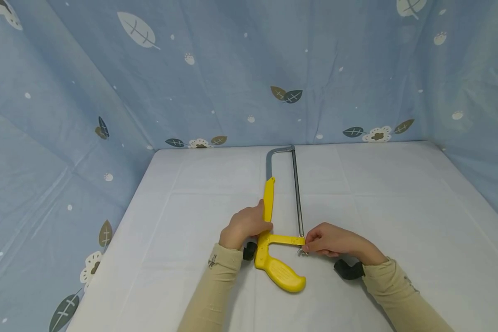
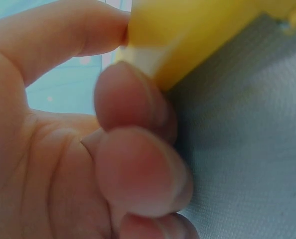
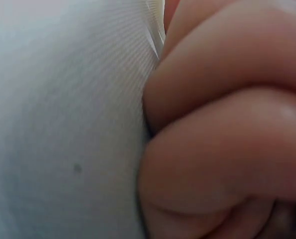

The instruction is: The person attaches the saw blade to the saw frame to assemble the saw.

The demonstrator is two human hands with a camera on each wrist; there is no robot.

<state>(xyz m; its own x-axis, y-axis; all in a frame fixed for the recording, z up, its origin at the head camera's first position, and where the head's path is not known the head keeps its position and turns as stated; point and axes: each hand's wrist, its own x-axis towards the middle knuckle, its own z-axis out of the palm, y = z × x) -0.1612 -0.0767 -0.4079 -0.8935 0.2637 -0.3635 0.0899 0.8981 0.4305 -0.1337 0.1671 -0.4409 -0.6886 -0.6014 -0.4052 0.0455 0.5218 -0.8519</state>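
A hacksaw (image 1: 283, 274) with a yellow handle and frame lies flat on the white cloth, its grey bow at the far end. Its blade (image 1: 297, 193) runs along the right side. My left hand (image 1: 246, 225) grips the yellow back of the frame; in the left wrist view the thumb and fingers pinch the yellow edge (image 2: 188, 35). At the blade's near end, by the yellow crosspiece, my right hand (image 1: 336, 240) pinches at a small metal wing nut (image 1: 302, 252), partly covered by the fingertips. Curled fingers (image 3: 213, 144) fill the right wrist view, hiding the nut there.
White cloth (image 1: 398, 207) covers the table under the saw. Blue patterned curtains (image 1: 232, 69) hang behind the table and at both sides. A black wrist camera (image 1: 348, 269) sits under the right wrist, another (image 1: 250, 251) beside the left wrist, close to the saw frame.
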